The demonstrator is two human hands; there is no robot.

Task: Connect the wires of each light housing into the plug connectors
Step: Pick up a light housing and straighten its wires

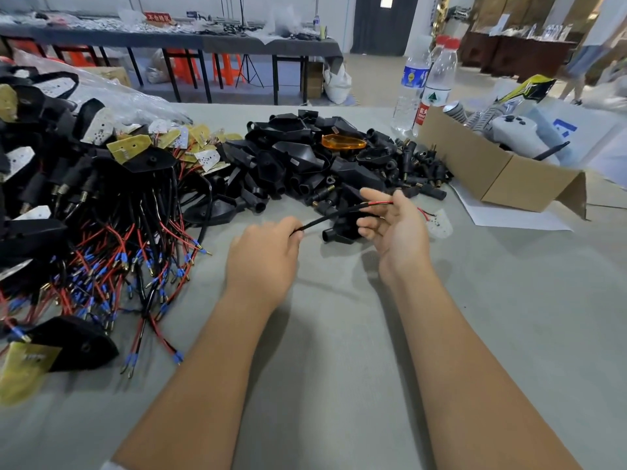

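1. Above the bench [339,334], centre: left hand [263,262] grip pinched on black sheathed cable [330,220].
2. Right hand [398,228] grip closed around the cable's red wire [381,203] end.
3. Black light housing [342,228] rests just behind, between the hands.

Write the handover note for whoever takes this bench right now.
Left hand: pinching the end of a black sleeved cable.
Right hand: holding the cable's other end, where red wire emerges; a white board lies just beyond it.
A black housing lies under the cable.
Empty housings and plugs piled behind.
Wired units heaped at left.
Left: finish this one, then the pile.
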